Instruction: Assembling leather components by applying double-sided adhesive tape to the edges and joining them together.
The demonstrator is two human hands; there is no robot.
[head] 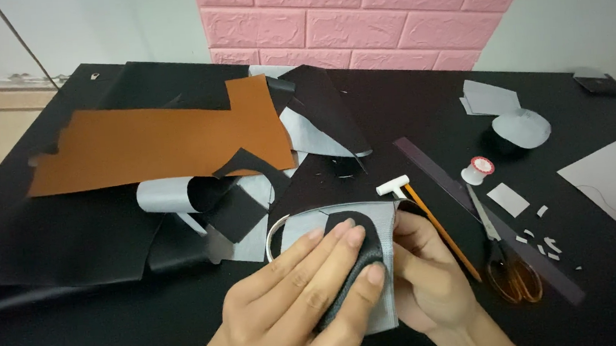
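Note:
My left hand (298,295) lies flat on a black rounded cut-out (354,231), its fingers pressing it onto a grey-backed sheet piece (378,218). At the right edge of that same grey piece, my right hand (428,279) grips with curled fingers. Both hands are low in the middle of the black table (82,329). An orange-handled tool with a white T-shaped head (424,212) lies just right of my right hand.
A large brown leather sheet (156,143) and black sheets with grey backing (319,115) cover the left and centre. Scissors with amber handles (506,260), a dark ruler (481,212), a white spool (477,170), grey offcuts (604,176) lie at the right. Pink brick wall behind.

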